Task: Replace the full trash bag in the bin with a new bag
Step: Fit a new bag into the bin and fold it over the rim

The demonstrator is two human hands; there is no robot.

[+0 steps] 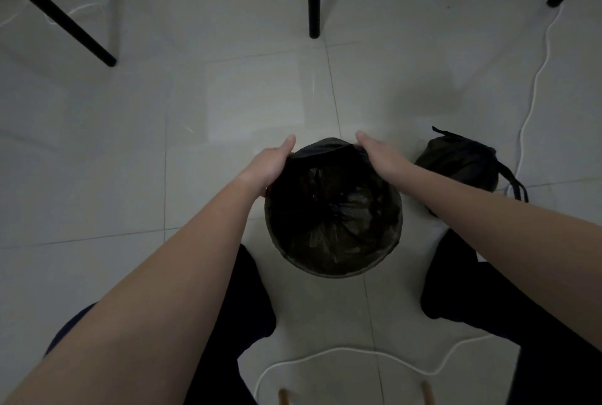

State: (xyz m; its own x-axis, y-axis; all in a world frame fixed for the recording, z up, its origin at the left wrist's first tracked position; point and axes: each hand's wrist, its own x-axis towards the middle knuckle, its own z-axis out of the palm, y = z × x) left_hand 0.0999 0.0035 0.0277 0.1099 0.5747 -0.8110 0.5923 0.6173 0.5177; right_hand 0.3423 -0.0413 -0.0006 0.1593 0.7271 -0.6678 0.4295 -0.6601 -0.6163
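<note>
Since the tied full bag [462, 163] already sits on the tile floor [228, 95] just right of the bin [325, 270], the left hand [272, 165] and right hand [379, 153] each pinch the new bag [332, 209] at the far rim, seemingly to fold its edge over.

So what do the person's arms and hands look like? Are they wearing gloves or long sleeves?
No gloves and no long sleeves. Both forearms are bare right up to the left hand and the right hand. No watch, ring or bracelet shows on either one. The only clothing in view is the dark trousers on the legs.
</note>
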